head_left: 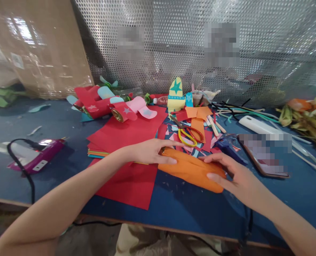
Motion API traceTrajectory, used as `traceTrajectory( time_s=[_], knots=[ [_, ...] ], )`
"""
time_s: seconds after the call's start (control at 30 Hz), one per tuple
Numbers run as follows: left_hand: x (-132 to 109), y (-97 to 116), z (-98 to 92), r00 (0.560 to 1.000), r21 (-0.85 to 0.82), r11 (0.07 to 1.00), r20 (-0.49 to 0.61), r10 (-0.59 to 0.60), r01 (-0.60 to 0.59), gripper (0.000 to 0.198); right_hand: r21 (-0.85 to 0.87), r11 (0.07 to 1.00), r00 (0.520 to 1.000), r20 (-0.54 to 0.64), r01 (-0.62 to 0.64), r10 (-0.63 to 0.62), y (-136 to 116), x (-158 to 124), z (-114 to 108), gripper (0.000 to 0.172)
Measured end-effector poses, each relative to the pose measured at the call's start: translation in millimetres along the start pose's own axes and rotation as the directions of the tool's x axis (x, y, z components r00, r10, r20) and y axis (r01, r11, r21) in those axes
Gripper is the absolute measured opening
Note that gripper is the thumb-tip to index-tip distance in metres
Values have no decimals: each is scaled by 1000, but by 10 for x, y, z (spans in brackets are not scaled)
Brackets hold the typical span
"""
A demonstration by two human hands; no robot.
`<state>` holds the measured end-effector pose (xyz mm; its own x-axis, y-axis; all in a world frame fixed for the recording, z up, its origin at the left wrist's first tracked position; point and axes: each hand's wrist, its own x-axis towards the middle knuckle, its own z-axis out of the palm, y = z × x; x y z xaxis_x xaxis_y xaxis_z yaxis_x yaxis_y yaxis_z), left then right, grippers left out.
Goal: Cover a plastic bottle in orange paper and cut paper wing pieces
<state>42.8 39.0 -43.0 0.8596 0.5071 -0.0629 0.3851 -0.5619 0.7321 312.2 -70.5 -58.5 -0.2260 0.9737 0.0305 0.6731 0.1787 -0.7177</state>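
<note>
An orange paper roll lies on the blue table in front of me. My left hand grips its left end, fingers wrapped over the top. My right hand presses on its right end with fingers curled round the paper. Red paper sheets lie under and behind my left hand.
Yellow-and-red scissors lie just behind the roll among paper scraps. A red paper plane and a yellow paper rocket stand further back. A purple glue gun with a black cord lies left. A phone lies right.
</note>
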Motion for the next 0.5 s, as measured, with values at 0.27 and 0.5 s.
traceTrajectory(
  time_s=[0.27,0.5],
  knots=[
    [-18,-27,-28,999,-134,990,22,-43,45,53,-142,984,985,-125,103,-121,-33,-136,53,51],
    [-16,72,-22,995,29,995,25,-98,97,56,-123,963,925,-273,239,-264,129,-231,281,36]
  ],
)
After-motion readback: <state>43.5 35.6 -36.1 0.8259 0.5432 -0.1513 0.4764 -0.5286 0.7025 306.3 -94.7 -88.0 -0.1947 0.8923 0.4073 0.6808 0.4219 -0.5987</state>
